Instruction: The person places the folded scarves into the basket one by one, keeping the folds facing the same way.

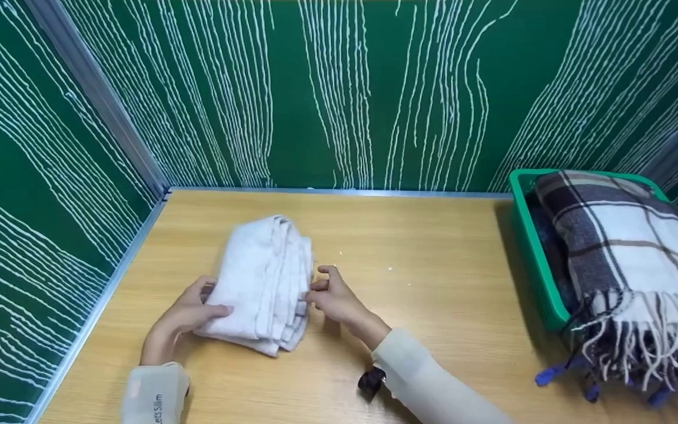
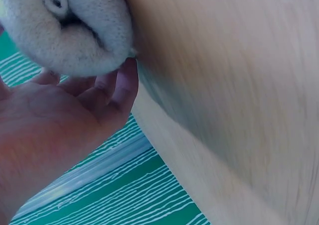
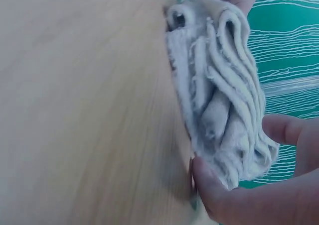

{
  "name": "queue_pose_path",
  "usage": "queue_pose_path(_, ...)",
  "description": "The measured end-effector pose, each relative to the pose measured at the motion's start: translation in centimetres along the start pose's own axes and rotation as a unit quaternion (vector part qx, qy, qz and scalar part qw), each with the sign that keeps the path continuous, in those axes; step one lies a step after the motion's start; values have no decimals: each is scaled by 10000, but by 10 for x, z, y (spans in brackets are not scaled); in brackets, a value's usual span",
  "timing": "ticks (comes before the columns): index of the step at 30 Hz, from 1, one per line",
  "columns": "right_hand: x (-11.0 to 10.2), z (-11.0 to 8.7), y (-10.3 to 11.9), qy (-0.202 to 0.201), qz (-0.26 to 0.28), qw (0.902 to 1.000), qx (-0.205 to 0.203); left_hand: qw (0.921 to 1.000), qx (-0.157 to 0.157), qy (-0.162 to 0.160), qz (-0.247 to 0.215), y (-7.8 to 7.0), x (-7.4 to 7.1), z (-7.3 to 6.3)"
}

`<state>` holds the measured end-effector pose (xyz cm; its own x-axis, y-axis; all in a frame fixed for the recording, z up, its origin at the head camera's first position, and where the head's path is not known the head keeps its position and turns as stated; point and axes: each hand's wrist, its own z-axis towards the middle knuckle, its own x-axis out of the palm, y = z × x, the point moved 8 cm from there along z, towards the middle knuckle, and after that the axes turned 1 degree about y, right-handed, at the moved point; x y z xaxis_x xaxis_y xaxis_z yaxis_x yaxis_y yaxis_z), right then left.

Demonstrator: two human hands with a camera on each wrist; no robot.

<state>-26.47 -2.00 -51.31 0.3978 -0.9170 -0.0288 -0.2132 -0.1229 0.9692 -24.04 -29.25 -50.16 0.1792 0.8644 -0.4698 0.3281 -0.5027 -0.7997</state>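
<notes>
A folded white cloth (image 1: pixel 256 277), fuzzy and thick with many layers, lies on the left half of the wooden table (image 1: pixel 433 330). My left hand (image 1: pixel 189 312) grips its left side, thumb on top; the left wrist view shows fingers (image 2: pixel 119 85) curled beneath a rounded fold. At the opposite side, where the layer edges show, is my right hand (image 1: pixel 339 300). In the right wrist view its thumb (image 3: pixel 283 129) and a finger (image 3: pixel 209 185) lie on either side of a corner of the cloth. Part of each hand's grip is hidden.
At the right stands a green basket (image 1: pixel 524 235) heaped with a plaid fringed blanket (image 1: pixel 639 235), its fringe hanging over the near rim. Green walls with white wavy lines (image 1: pixel 339 94) border the table behind and at the left. A small black object (image 1: pixel 371 383) hangs by my right cuff.
</notes>
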Motion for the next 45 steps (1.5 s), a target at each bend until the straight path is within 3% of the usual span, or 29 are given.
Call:
queue_pose_path(7, 2, 1, -5, -226, 591, 9975, 314, 9996, 131, 99, 216, -4, 3, -1)
queue_pose_path(14, 5, -1, -4, -402, 672, 9959, 445, 9991, 223, 241, 266, -5, 7, -1)
queue_pose_path(20, 9, -1, -7, -127, 1208, 9915, 470, 9979, 467, 447, -102, -4, 8, -4)
queue_pose_path(25, 9, -3, -10, 58, 1476, 9881, 425, 9973, 278, 424, -531, 1, 7, -2)
queue_pose_path(31, 7, -5, -11, 150, 1514, 9875, 418, 9975, 96, 259, -651, 0, 8, 3)
queue_pose_path(45, 6, -5, -10, 494, 1831, 9812, 372, 9951, 180, 346, -904, -1, 13, 3)
